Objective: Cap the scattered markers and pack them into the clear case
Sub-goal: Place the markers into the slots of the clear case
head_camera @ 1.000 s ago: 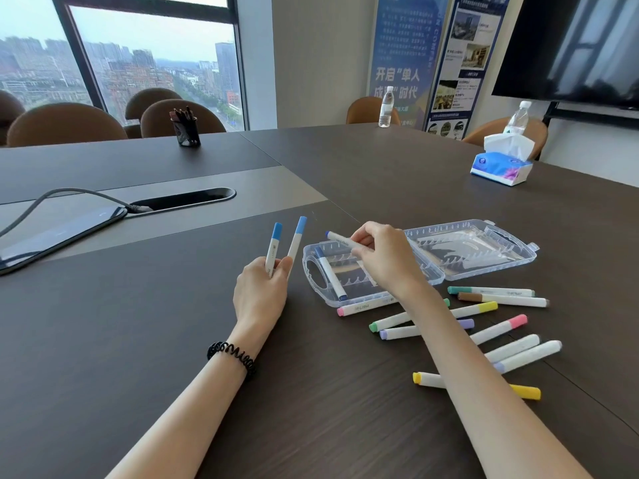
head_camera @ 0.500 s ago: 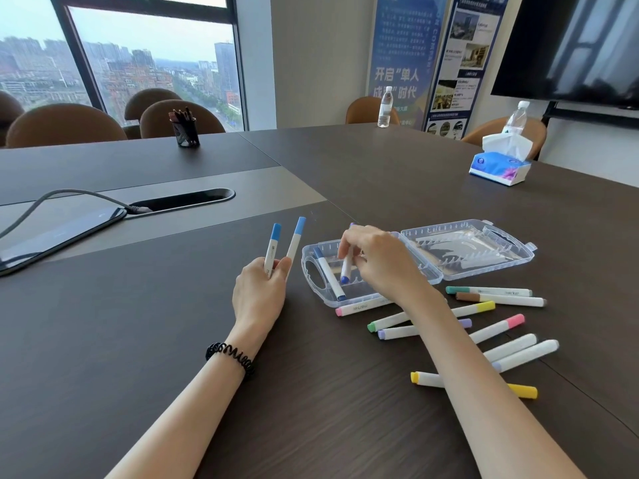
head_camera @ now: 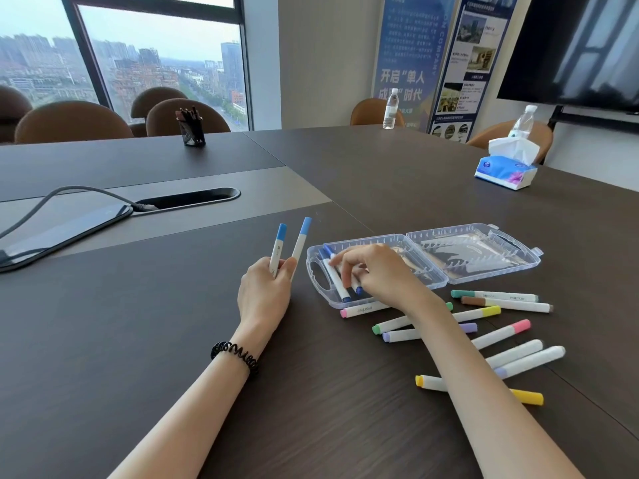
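The clear case (head_camera: 428, 250) lies open on the dark table, its lid spread to the right. Two dark blue markers lie side by side at its left end: one (head_camera: 334, 279) rests free, and my right hand (head_camera: 377, 273) presses fingertips on the second dark blue marker (head_camera: 356, 288) beside it. My left hand (head_camera: 264, 292) stands left of the case, holding two light blue capped markers (head_camera: 288, 245) upright. Several capped markers (head_camera: 484, 326) in pink, green, yellow, purple, brown and teal lie scattered in front of the case, partly under my right forearm.
A tissue pack (head_camera: 505, 169) sits at the far right, with two water bottles (head_camera: 390, 108) beyond. A pen cup (head_camera: 191, 127) stands at the far left. A tablet (head_camera: 58, 233) with a cable lies at the left by a cable slot (head_camera: 188, 198).
My right hand carried a dark blue marker down into the case and laid it next to the first one. My left hand stayed still with its two markers.
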The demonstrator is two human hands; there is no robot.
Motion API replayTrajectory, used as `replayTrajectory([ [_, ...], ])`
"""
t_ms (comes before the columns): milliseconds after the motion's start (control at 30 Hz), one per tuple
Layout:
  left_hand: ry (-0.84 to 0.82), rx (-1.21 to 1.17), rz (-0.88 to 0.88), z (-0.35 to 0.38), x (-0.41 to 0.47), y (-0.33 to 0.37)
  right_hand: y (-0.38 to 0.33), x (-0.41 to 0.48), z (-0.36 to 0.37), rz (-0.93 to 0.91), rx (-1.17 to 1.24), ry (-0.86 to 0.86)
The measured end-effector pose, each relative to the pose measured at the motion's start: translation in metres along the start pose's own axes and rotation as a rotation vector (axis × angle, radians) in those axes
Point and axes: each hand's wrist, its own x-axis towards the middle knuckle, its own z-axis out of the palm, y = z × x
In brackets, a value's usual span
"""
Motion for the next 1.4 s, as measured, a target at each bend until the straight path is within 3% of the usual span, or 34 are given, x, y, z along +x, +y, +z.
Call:
replayTrajectory([
  [467, -0.138, -0.084, 0.060, -0.004, 0.003, 0.005, 0.003, 0.001, 0.005, 0.121, 0.158, 0.038],
  [600, -0.216, -0.071, 0.090, 0.000, 0.000, 0.010, -0.001, 0.000, -0.003, 0.145, 0.512, 0.158],
  [667, -0.243, -0.055, 0.122, 0.003, -0.003, 0.014, -0.004, 0.000, -0.010, 0.174, 0.743, 0.132],
  [733, -0.259, -0.051, 0.151, 0.004, -0.006, 0.018, -0.005, 0.000, -0.009, 0.201, 0.817, 0.114],
  [933, -0.283, 0.007, 0.234, 0.007, -0.013, 0.026, -0.003, 0.002, -0.008, 0.202, 0.840, 0.126],
  [1067, -0.249, 0.032, 0.222, 0.002, -0.017, 0.033, 0.005, 0.001, -0.019, 0.272, 0.861, 0.230],
  [1233, -0.162, 0.298, 0.356, 0.007, -0.017, 0.046, 0.026, 0.001, -0.022, 0.371, 0.476, 0.349],
  [1400, -0.334, 0.496, 0.268, 0.033, -0.010, 0.061, 0.034, -0.002, -0.025, 0.388, 0.350, 0.330],
])
